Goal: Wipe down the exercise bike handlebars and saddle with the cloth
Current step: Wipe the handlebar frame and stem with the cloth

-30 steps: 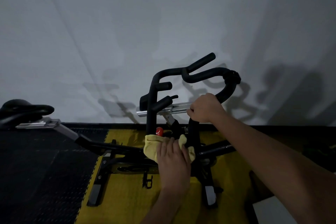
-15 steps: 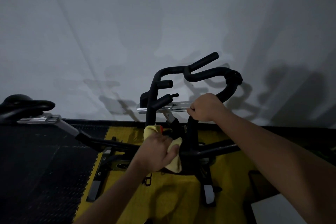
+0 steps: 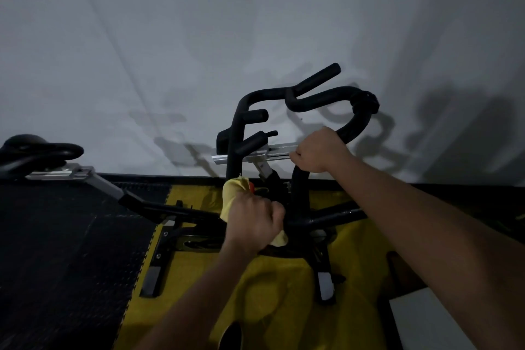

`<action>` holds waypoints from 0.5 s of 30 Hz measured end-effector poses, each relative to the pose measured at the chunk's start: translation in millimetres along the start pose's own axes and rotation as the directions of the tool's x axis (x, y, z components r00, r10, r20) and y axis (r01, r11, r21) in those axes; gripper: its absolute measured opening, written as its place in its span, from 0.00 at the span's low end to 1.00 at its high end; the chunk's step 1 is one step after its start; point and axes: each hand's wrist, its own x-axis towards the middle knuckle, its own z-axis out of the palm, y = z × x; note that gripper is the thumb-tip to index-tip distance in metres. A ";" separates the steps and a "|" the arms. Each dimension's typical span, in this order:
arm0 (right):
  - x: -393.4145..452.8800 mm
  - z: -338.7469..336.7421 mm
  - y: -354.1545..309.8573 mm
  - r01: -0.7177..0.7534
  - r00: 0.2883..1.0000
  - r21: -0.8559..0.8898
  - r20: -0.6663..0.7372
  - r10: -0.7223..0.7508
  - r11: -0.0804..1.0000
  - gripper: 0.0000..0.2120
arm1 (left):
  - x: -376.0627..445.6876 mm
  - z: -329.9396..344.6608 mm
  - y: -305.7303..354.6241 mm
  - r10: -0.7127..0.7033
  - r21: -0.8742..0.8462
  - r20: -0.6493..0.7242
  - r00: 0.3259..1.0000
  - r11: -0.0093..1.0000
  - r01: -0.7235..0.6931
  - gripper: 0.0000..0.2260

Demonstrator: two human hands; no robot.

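Observation:
The black handlebars (image 3: 301, 94) of the exercise bike rise in the middle of the view in front of a pale wall. My right hand (image 3: 319, 152) is closed around the near right bar of the handlebars. My left hand (image 3: 252, 220) grips a yellow cloth (image 3: 234, 189) and presses it against the lower end of the near left bar, just above the frame. The black saddle (image 3: 37, 152) sits at the far left on its silver slider, untouched.
The bike frame (image 3: 170, 209) stands on a yellow floor mat (image 3: 272, 287), with dark studded floor tiles (image 3: 56, 250) to the left. A white flat object (image 3: 431, 321) lies at the lower right. The wall stands close behind the bike.
My left hand has turned from flat on top of the cloth to a fist around it at the base of the left bar. My right hand has kept its grip.

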 end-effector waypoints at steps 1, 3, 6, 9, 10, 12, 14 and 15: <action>0.4 -0.2 -0.9 -0.002 1.000 0.000 -0.002 0.002 1.000 0.29 | -4.2 0.7 11.2 -0.097 -0.002 -0.017 0.995 0.995 0.097 0.20; 1.0 0.5 -0.8 0.001 1.000 0.000 0.002 -0.001 1.000 0.27 | -8.2 4.4 31.3 -0.241 -0.015 -0.021 0.970 0.970 0.241 0.19; 2.9 1.9 -0.5 0.003 1.000 -0.006 0.010 -0.003 1.000 0.26 | -3.8 7.5 56.7 -0.381 -0.061 -0.006 0.925 0.923 0.380 0.20; 4.2 3.7 1.2 0.005 1.000 -0.014 0.002 -0.005 1.000 0.29 | 3.3 4.5 75.6 -0.456 -0.068 0.000 0.890 0.888 0.455 0.19; 4.7 4.6 2.4 0.015 1.000 -0.012 0.002 -0.015 1.000 0.30 | 4.6 3.7 77.1 -0.458 -0.067 0.000 0.889 0.887 0.457 0.19; 3.1 4.3 4.7 0.048 0.999 0.004 0.016 -0.048 0.999 0.31 | 3.2 3.6 72.7 -0.424 -0.073 0.009 0.906 0.903 0.424 0.19; -0.1 1.2 11.8 0.051 0.998 0.020 0.047 -0.052 0.998 0.34 | -0.6 4.6 60.8 -0.342 -0.069 0.025 0.939 0.937 0.343 0.21; -2.2 -0.7 18.0 0.024 0.998 0.011 0.061 -0.025 1.000 0.37 | -3.1 4.9 53.1 -0.280 -0.067 0.020 0.960 0.958 0.280 0.21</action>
